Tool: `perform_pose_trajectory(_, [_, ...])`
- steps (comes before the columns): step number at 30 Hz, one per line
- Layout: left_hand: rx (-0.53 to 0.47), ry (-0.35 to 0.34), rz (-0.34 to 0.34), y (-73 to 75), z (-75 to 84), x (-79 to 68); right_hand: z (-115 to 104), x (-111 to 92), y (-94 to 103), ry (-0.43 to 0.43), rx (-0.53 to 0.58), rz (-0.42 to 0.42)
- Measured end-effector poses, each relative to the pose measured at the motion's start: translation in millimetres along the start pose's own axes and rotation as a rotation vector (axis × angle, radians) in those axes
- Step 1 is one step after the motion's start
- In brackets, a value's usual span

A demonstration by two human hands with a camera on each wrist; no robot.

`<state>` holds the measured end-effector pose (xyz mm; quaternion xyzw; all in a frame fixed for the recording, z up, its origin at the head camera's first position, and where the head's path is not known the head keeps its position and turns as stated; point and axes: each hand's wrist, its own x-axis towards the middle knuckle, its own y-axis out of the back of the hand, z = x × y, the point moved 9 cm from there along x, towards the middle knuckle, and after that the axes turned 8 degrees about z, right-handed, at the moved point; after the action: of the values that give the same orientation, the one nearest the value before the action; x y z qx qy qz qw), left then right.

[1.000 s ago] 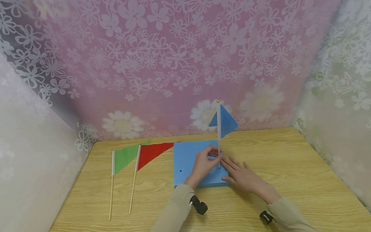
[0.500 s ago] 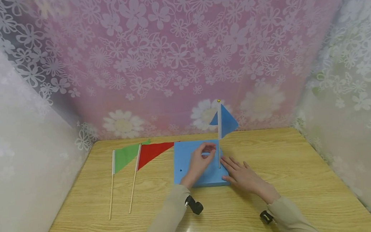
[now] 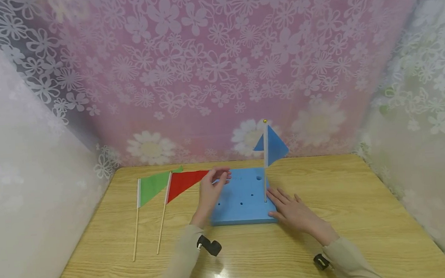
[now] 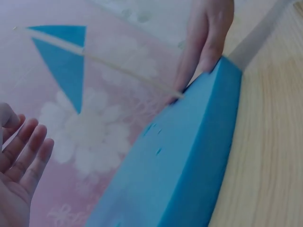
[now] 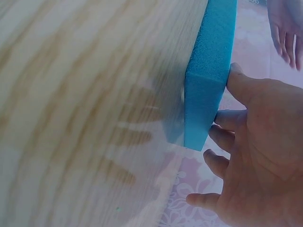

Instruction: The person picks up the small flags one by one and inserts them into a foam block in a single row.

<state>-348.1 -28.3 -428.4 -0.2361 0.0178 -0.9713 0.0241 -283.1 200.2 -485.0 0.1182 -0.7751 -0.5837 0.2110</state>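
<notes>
A blue foam block with several small holes lies on the table. In its right front hole stands a blue flag on a wooden stick with a gold tip, upright in the head view. My right hand rests against the block's right edge, fingers extended; the right wrist view shows its thumb and fingertips touching the foam. Above the block's left part hangs my left hand, fingers loosely bent and nothing in them. It overlaps the tip of a red flag in the head view.
Left of the block, the red flag and a green flag lie side by side on the wooden table, sticks toward the front. Floral curtains enclose the back and both sides.
My left hand has released the blue flag's stick and moved left across the block, uncovering holes. The flag stands by itself. My right hand has stayed at the block's edge.
</notes>
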Motion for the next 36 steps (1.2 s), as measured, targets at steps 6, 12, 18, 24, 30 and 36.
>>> perform_pose_trajectory(6, [0.107, -0.011, 0.077, 63.7, 2.6, 3.8, -2.0, -0.8, 2.7, 0.006, 0.004, 0.013])
perform_pose_trajectory(12, [0.195, 0.088, 0.154, 133.7, -5.2, -0.6, -6.1, -1.5, 6.0, 0.016, -0.002, 0.019])
perform_pose_trajectory(18, [0.276, 0.192, 0.192, 183.5, -17.0, -9.5, -7.5, -1.7, 7.4, 0.03, 0.002, 0.037])
perform_pose_trajectory(24, [0.486, 0.359, 0.104, 209.6, -35.7, -28.1, -6.7, -2.0, 6.1, 0.064, 0.017, 0.076])
perform_pose_trajectory(30, [0.654, 0.488, -0.012, 219.5, -46.8, -46.8, -5.6, -2.0, 4.6, 0.073, 0.036, 0.086])
perform_pose_trajectory(36, [0.752, 0.537, -0.074, 217.7, -45.4, -52.8, -6.4, -1.4, 4.7, 0.042, 0.018, 0.051])
